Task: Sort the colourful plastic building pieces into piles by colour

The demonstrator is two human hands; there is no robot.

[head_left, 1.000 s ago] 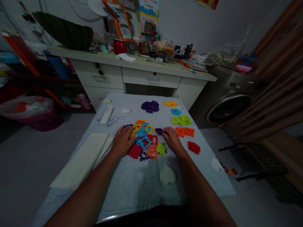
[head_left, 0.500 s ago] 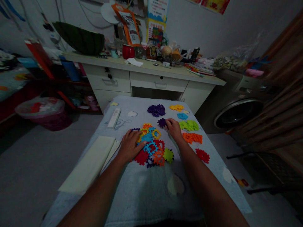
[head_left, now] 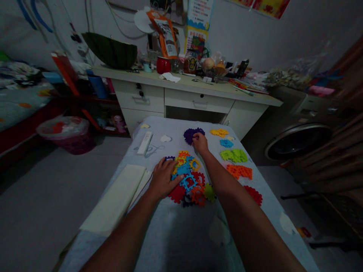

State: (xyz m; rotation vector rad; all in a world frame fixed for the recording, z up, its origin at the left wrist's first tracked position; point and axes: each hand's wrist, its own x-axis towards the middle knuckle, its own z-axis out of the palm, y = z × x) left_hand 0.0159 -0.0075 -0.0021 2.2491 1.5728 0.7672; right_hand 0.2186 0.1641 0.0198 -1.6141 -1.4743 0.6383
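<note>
My left hand (head_left: 165, 178) rests with fingers spread on the left side of a mixed heap of plastic gear-edged building pieces (head_left: 185, 169) in blue, yellow, red, orange and other colours. Farther back, my right hand (head_left: 200, 143) is closed in a pinch at the purple pile (head_left: 190, 135). A purple piece is at its fingertips, hard to tell apart from the pile beneath. To the right lie sorted groups: yellow pieces (head_left: 219, 132), light blue pieces (head_left: 226, 143), green pieces (head_left: 234, 155), orange pieces (head_left: 239, 171) and red pieces (head_left: 253, 195), the last partly hidden by my right forearm.
A white box (head_left: 145, 143) and a folded pale cloth (head_left: 116, 200) lie on the left of the cloth-covered table (head_left: 181, 241). Beyond stands a cluttered desk (head_left: 181, 81). A washing machine (head_left: 295, 124) is at the right, a lined waste bin (head_left: 66, 132) at the left.
My right hand has moved away from me with the purple piece, from in front of the purple pile onto it. My left hand stays on the heap. The view has shifted slightly.
</note>
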